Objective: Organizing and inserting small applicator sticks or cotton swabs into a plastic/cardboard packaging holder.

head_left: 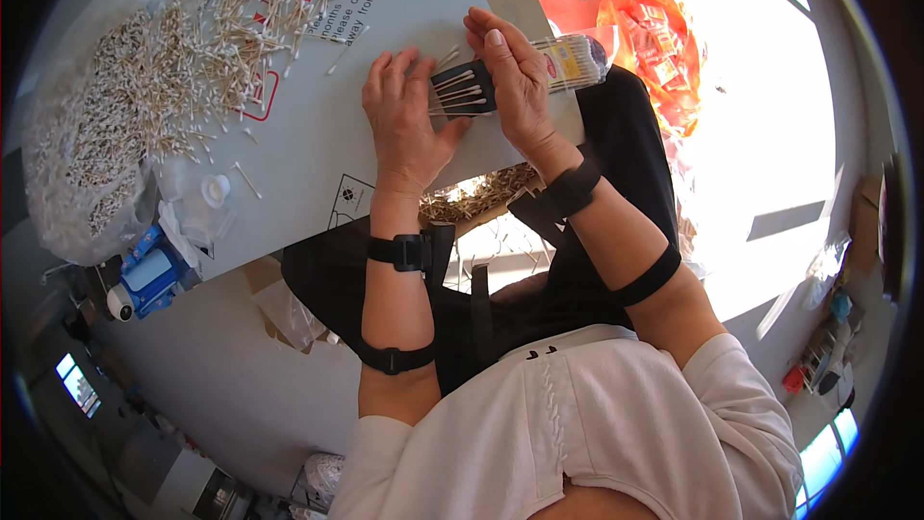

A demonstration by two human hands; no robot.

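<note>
A small black tray (489,87) with several cotton swabs (460,91) lying across it sits on the table between my two hands. My left hand (399,116) is at its left side, fingers spread and lightly curved, the thumb near the tray's lower corner. Against the right side stands my right hand (517,87), fingers stretched out and the palm turned toward the tray. A few loose swabs (446,58) show just beyond my left fingertips. Past my right hand lies a clear pack of cotton swabs (577,62) with a red and yellow label.
A large heap of cotton swabs (207,48) covers the table's far left, partly in a clear plastic bag (91,183). Closer in are a clear container (214,195) and a blue packet (152,274). An orange bag (654,48) holding packs is at the right. More swabs (481,195) lie below the table edge.
</note>
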